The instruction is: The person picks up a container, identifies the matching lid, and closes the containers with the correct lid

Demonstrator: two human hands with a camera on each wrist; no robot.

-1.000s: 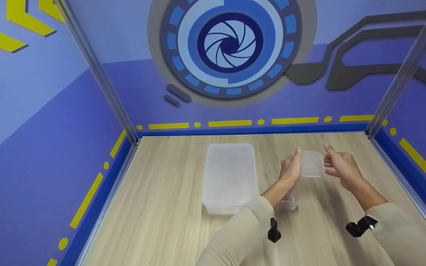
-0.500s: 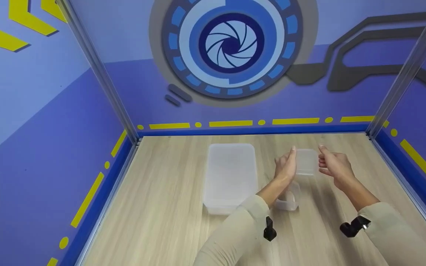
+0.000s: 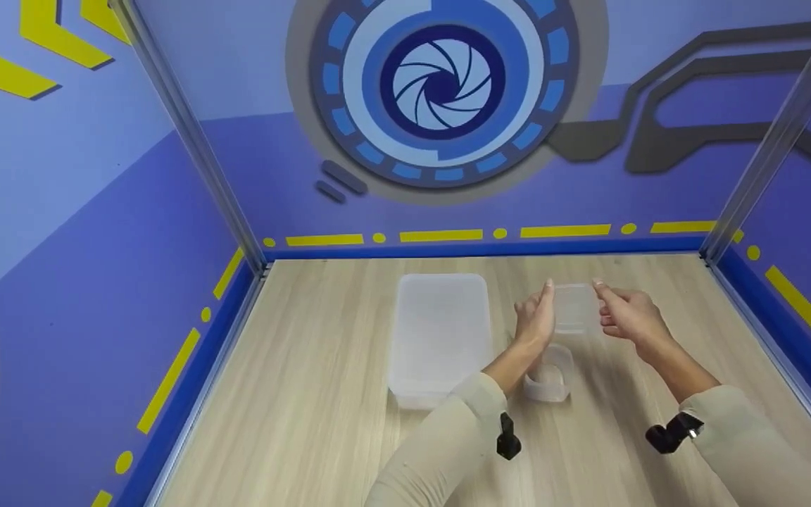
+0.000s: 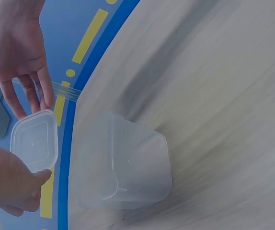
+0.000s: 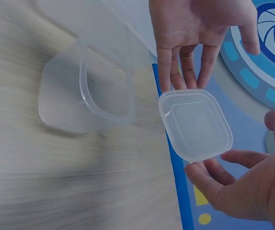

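Note:
A small square translucent lid [image 3: 574, 308] is held up between the two hands, above the table. My left hand [image 3: 536, 313] touches its left edge with nearly straight fingertips, thumb standing apart; the palm faces the right wrist camera. On the opposite edge, my right hand [image 3: 632, 312] supports it with its fingertips [image 5: 202, 177], its thumb also clear of the lid. Just nearer than the lid, a small clear plastic container [image 3: 548, 384] stands uncovered on the table, partly behind the left forearm in the head view. Both wrist views show its open top.
A larger rectangular translucent box [image 3: 441, 338] with a flat top stands left of the small container, close beside it. The wood-grain table [image 3: 307, 366] is bounded by blue-purple printed panels [image 3: 377, 211] at the back and sides, with metal corner posts.
Both hands have shifted left with the lid, which has come over to behind the small container. More of that container now shows beside the left forearm. The larger box has stayed put.

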